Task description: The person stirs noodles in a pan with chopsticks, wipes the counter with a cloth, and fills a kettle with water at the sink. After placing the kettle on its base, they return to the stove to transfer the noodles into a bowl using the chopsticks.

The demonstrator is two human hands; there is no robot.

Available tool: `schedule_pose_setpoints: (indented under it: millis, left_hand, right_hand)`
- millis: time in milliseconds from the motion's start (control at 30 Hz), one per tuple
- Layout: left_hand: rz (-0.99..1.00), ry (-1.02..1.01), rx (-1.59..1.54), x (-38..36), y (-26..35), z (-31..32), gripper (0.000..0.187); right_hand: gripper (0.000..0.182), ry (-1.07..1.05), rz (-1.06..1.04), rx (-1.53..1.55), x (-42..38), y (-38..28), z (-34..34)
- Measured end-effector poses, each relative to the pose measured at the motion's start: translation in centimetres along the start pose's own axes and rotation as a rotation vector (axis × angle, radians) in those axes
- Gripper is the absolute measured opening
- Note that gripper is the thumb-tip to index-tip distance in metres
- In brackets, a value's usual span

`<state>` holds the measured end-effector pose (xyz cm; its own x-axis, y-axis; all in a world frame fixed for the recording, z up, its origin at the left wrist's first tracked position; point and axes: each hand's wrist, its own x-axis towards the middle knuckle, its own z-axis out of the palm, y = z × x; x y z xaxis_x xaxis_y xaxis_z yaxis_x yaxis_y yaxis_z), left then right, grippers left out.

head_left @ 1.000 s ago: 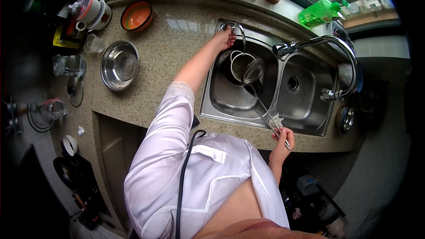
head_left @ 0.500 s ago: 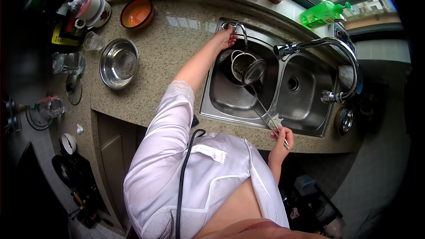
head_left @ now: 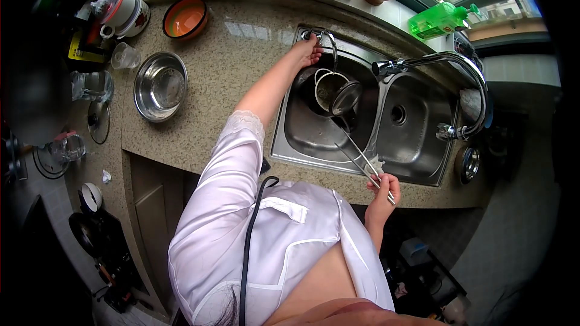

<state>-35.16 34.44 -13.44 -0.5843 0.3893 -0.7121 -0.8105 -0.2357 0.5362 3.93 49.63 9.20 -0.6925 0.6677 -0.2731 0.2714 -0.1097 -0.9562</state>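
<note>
My left hand (head_left: 309,53) reaches to the back left corner of the sink, its fingers closed at the small tap (head_left: 331,39). Below the spout, a light-rimmed pot (head_left: 318,87) stands in the left basin (head_left: 308,139) with liquid inside. A round, dark-rimmed piece resembling a strainer (head_left: 347,98) leans over the pot's right side. Near the sink's front edge, my right hand (head_left: 382,189) grips a pair of metal chopsticks (head_left: 362,163), their tips apart over the left basin. A crumpled whitish item (head_left: 376,164) lies beside that hand on the sink edge.
A large curved faucet (head_left: 477,72) arches over the right basin (head_left: 417,145). On the counter to the left are a steel bowl (head_left: 161,87) and an orange bowl (head_left: 185,19). A green bottle (head_left: 438,19) stands by the window. A small metal bowl (head_left: 469,165) sits right of the sink.
The chopsticks' tips have shifted slightly left and toward me. The liquid in the pot looks paler. My left hand stays at the tap.
</note>
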Motion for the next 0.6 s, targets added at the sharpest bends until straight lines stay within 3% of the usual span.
schedule_pose_setpoints:
  millis: [600]
  left_hand:
    - [-0.013,0.007,0.035,0.2,0.2,-0.1,0.047]
  right_hand:
    - [0.016,-0.013,-0.046,0.059,-0.3,-1.3,0.8]
